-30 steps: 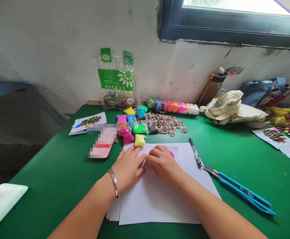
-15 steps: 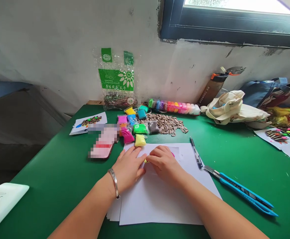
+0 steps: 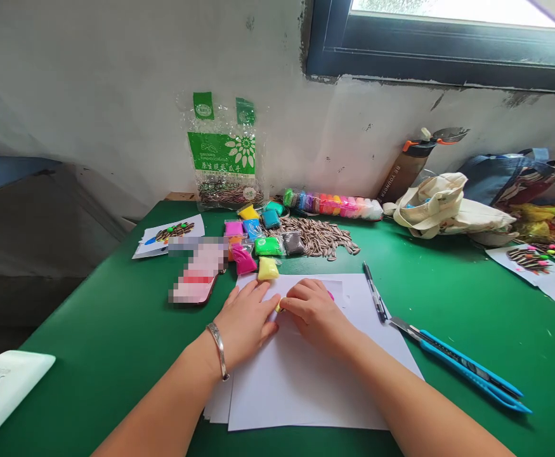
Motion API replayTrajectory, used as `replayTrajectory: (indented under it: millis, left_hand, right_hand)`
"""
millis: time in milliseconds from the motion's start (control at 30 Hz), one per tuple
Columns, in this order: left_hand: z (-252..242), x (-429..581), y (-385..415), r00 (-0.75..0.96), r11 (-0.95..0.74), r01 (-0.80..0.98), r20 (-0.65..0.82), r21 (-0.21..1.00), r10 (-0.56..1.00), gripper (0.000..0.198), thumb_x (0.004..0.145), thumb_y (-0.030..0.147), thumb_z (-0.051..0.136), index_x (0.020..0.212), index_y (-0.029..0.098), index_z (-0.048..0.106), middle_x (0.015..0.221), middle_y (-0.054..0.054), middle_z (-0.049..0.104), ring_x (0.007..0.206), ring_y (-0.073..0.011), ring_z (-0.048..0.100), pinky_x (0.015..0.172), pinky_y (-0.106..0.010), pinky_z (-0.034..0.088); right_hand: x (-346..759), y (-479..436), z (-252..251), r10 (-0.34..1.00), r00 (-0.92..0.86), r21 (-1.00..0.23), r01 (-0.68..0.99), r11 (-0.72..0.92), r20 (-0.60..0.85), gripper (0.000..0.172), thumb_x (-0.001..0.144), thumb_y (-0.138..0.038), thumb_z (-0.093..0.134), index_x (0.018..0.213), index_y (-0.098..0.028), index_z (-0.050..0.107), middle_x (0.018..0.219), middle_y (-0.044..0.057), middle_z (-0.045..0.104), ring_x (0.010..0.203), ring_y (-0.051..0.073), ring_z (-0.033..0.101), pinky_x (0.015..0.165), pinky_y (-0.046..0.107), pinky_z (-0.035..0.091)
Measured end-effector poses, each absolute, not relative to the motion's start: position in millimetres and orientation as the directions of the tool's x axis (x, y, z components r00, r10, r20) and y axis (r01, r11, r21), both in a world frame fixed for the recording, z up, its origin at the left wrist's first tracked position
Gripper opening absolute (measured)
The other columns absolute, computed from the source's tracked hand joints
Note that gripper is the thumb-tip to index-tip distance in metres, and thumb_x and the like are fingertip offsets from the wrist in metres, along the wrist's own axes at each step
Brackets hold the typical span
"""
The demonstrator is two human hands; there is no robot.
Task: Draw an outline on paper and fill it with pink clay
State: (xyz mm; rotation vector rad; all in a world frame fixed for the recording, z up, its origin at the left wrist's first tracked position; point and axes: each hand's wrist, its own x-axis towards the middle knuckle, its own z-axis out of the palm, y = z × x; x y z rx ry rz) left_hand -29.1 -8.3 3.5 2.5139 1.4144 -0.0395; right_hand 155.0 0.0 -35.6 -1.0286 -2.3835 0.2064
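My left hand [image 3: 247, 315] lies flat with its fingers stretched out over white paper sheets [image 3: 300, 393], and a silver bangle circles its wrist. My right hand [image 3: 319, 312] is closed, its fingertips on a small lump of yellow modelling clay [image 3: 279, 306], which is partly hidden by the fingers. The left index fingertip is right beside that lump. Beyond my right hand, a smaller paper piece [image 3: 340, 288] lies on the sheets, and a pink bit [image 3: 331, 296] shows past the knuckles.
Coloured clay packets [image 3: 268, 246] and loose sunflower seeds [image 3: 322, 237] lie behind the paper. A pen [image 3: 375, 292] and a blue utility knife [image 3: 470, 370], blade out, are to the right. A phone [image 3: 201, 276] lies left; a white device [image 3: 11, 393] sits near the left edge.
Slightly more of the yellow clay shows between my hands. Both hands stay in nearly the same place.
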Motion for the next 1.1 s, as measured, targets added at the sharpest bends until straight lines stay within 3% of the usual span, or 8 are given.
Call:
replayTrajectory:
  millis: [233, 433, 1100]
  left_hand:
    - [4.1, -28.5, -8.7, 0.520, -0.489, 0.850, -0.159, 0.197, 0.839, 0.043, 0.083, 0.030, 0.055, 0.126, 0.028, 0.051, 0.134, -0.009, 0.048, 0.127, -0.0296, 0.037, 0.104, -0.051, 0.032]
    - [0.9, -29.6, -8.2, 0.523, -0.493, 0.848, -0.152, 0.196, 0.839, 0.045, 0.083, 0.030, 0.056, 0.127, 0.026, 0.051, 0.135, -0.009, 0.047, 0.128, -0.0302, 0.036, 0.106, -0.051, 0.031]
    - [3.7, -28.5, -8.8, 0.525, -0.489, 0.844, -0.148, 0.222, 0.838, 0.042, 0.082, 0.029, 0.057, 0.124, 0.027, 0.052, 0.135, -0.008, 0.047, 0.129, -0.0285, 0.035, 0.106, -0.049, 0.030]
  right_hand:
    - [153.9, -4.2, -31.8, 0.762, -0.513, -0.367, 0.672, 0.643, 0.396, 0.018, 0.084, -0.010, 0.051, 0.079, -0.021, 0.064, 0.074, 0.002, 0.061, 0.074, 0.014, 0.045, 0.071, 0.028, 0.030]
    - [146.1, -8.2, -32.3, 0.805, -0.479, -0.318, 0.748, 0.583, 0.349, 0.017, 0.078, -0.009, 0.055, 0.065, -0.019, 0.058, 0.065, 0.001, 0.056, 0.069, 0.014, 0.043, 0.068, 0.028, 0.027]
    - [145.0, -8.8, -34.8, 0.834, -0.439, -0.358, 0.759, 0.544, 0.335, 0.018, 0.077, -0.007, 0.053, 0.066, -0.020, 0.059, 0.063, 0.001, 0.057, 0.069, 0.014, 0.045, 0.066, 0.029, 0.027]
